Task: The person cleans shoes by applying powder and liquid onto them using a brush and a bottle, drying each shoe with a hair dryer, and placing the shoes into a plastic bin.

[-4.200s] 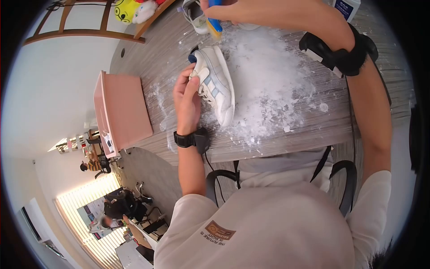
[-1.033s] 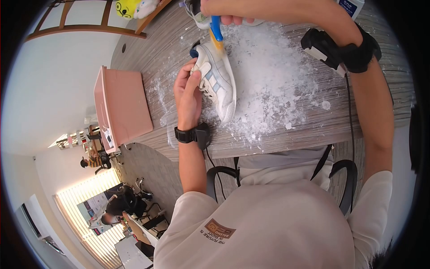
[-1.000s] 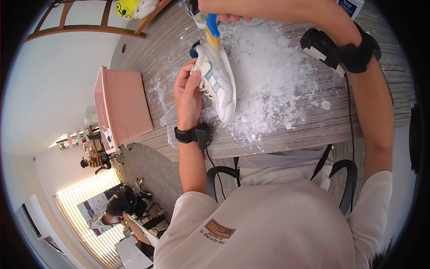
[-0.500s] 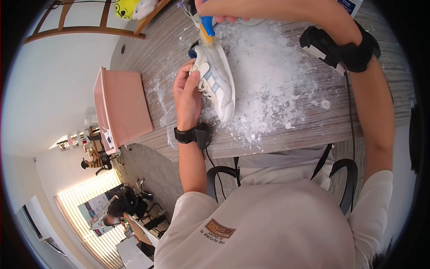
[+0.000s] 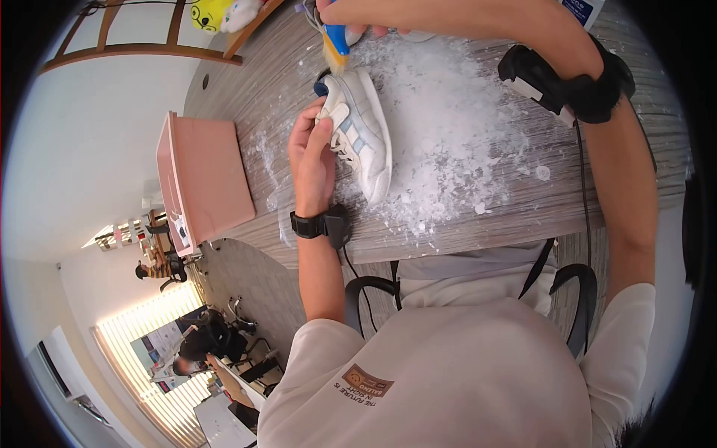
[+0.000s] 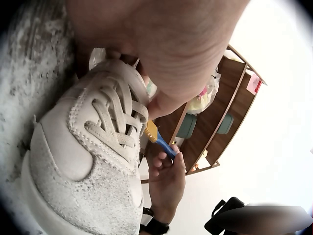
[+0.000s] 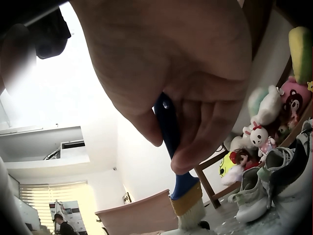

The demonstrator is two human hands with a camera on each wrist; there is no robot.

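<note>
A white sneaker [image 5: 366, 142] with pale blue patches stands on the powder-strewn table in the head view, heel away from me. My left hand [image 5: 310, 157] grips it at the tongue and opening, thumb on top. Its cream laces [image 6: 115, 115] and scuffed toe fill much of the left wrist view. My right hand [image 5: 370, 13] pinches a flat paintbrush [image 5: 336, 46] with a blue handle. In the right wrist view, thumb and fingers close round the brush handle [image 7: 168, 129]. Pale bristles [image 7: 192, 218] point down, right at the sneaker's heel end.
White powder [image 5: 448, 142] covers much of the wood-grain table [image 5: 627, 179]. A pink bin [image 5: 213, 175] stands at left. Other shoes [image 7: 252, 196] and plush toys [image 7: 261, 137] are at the back. A white bottle [image 5: 581, 10] is at far right. A cable [image 5: 585, 179] hangs from the right wrist.
The brush has shifted left across the heel end over the last second, after being held above the sneaker earlier. The left hand keeps its grip, and the sneaker has barely moved.
</note>
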